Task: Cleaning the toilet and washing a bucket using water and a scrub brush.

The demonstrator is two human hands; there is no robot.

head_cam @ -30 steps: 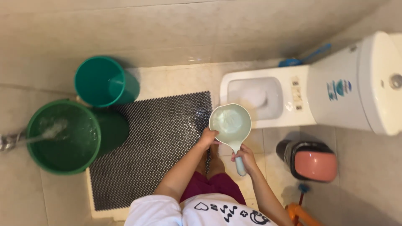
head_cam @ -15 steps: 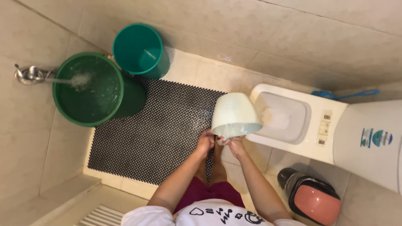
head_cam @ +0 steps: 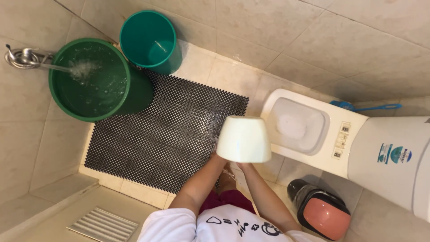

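Note:
A pale green water dipper (head_cam: 244,139) is tipped bottom-up just over the near rim of the white toilet bowl (head_cam: 274,101). Both my forearms reach up under it. My left hand (head_cam: 218,157) and my right hand (head_cam: 244,166) grip it from below, and the dipper hides most of both hands and its own handle. Droplets show beside the dipper over the black studded mat (head_cam: 165,130).
A wall tap (head_cam: 20,58) runs water into a large green bucket (head_cam: 51,89) at the left, with a smaller teal bucket (head_cam: 166,57) behind it. The toilet cistern (head_cam: 389,179), a blue brush (head_cam: 358,106), a pink-lidded bin (head_cam: 324,210) and a floor grate (head_cam: 105,224) surround me.
The dipper has gone from level and mouth-up, to tilted, to bottom-up at the toilet. My hands have slipped out of sight beneath it, and the view has swung left.

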